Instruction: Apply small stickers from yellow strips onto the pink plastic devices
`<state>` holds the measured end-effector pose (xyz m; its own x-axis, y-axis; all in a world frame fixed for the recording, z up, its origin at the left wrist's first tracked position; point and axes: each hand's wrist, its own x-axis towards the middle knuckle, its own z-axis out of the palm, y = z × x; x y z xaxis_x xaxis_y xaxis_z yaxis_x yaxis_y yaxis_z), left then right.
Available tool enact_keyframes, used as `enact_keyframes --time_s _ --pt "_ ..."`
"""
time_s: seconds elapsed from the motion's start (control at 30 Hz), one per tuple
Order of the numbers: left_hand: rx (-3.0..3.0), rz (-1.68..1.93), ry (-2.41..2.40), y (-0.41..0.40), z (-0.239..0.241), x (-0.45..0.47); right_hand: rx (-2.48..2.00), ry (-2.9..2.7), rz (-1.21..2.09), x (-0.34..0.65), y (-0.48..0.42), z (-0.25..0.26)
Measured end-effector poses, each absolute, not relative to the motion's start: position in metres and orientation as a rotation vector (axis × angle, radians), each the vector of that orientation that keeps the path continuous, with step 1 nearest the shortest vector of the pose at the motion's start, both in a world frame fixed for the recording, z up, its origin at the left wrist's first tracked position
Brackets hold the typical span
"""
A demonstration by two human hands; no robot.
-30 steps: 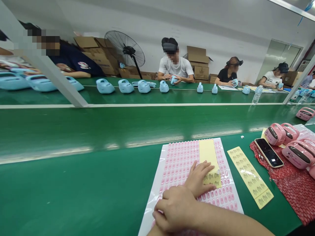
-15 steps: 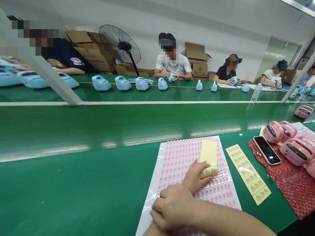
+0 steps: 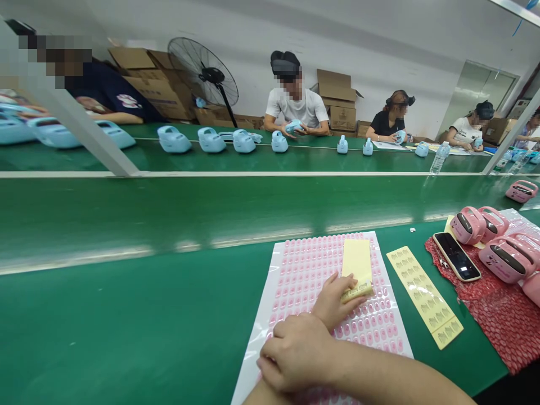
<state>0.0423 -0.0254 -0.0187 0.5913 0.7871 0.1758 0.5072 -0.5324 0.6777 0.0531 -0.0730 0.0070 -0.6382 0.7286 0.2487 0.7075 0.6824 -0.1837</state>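
Note:
My left hand (image 3: 334, 301) reaches over a white sheet (image 3: 258, 332) covered in rows of pink oval stickers (image 3: 306, 270). Its thumb and fingers pinch the lower end of a yellow label sheet (image 3: 356, 260), which is curled there and shows small dark print. The upper part of that yellow sheet lies blank side up on the pink stickers. My right hand (image 3: 295, 351) is closed around my left wrist, its forearm crossing from the lower right. Another yellow label sheet (image 3: 424, 295), with rows of printed labels, lies just right of the white sheet.
Right: a phone (image 3: 456, 257) and pink handled devices (image 3: 508, 259) on red bubble wrap (image 3: 498, 315). A raised green ledge (image 3: 211, 208) runs across. Beyond it stand blue devices (image 3: 174, 139), a water bottle (image 3: 440, 158) and a slanted post (image 3: 90, 126); several co-workers (image 3: 297, 109) sit there.
My hands hold nearly the same pose; the curled end of the yellow sheet has shifted slightly. Across the table, a co-worker has turned the blue device in their hands.

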Motion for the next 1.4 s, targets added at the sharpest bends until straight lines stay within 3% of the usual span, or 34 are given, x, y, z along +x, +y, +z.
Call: enact_keyframes --time_s 1.4 --pt "2.393 0.683 0.935 -0.021 -0.03 0.043 -1.152 -2.586 0.103 0.055 -0.074 0.011"
